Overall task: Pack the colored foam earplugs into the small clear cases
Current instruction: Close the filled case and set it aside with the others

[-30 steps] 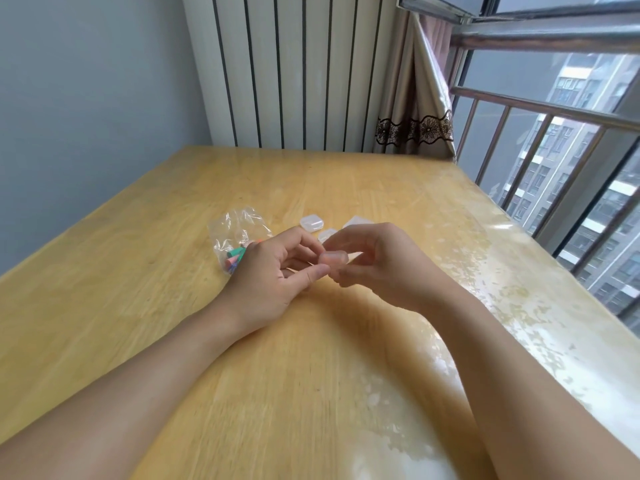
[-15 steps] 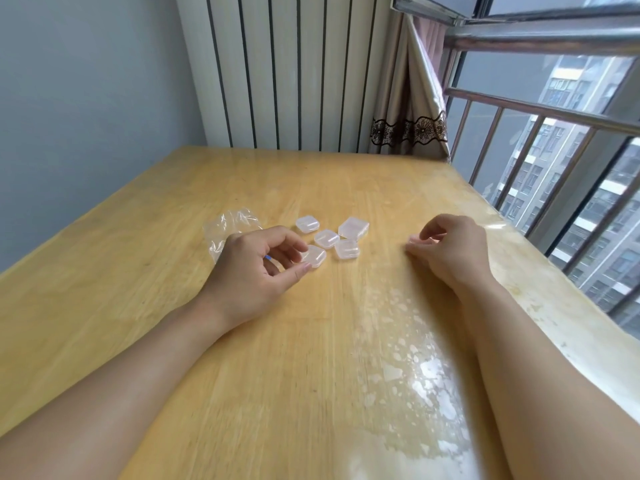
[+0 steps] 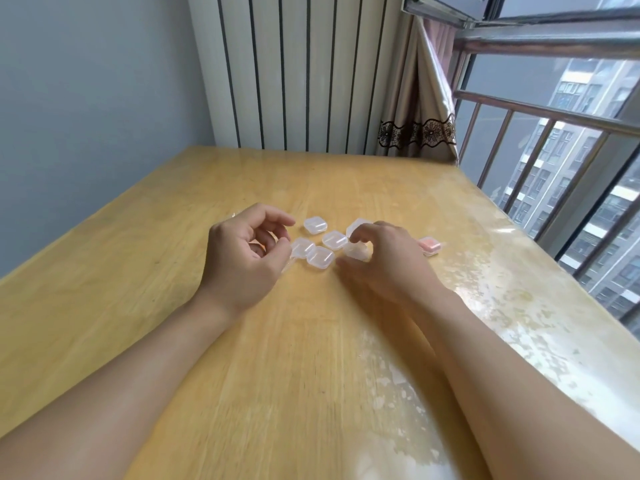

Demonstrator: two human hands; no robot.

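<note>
Several small clear cases (image 3: 334,239) lie closed in a cluster at the table's middle. My right hand (image 3: 388,261) reaches over the cluster's right side, index finger and thumb curled around one clear case (image 3: 356,251). Just right of that hand sits a closed case showing pink inside (image 3: 429,244). My left hand (image 3: 242,251) hovers at the cluster's left with fingers curled, its thumb tip against another clear case (image 3: 302,245). Whether an earplug sits inside those curled fingers is hidden. No loose earplugs show.
The wooden table (image 3: 311,358) has a glossy, blotchy surface on its right part. A sliver of the clear plastic bag (image 3: 233,213) peeks out behind my left hand. A striped wall panel and curtain stand at the back, with a railed window on the right.
My right hand left the pink-filled case on the table's right side and moved left onto the cluster of cases. My left hand stayed by the cluster; the blue earplug seen in it no longer shows.
</note>
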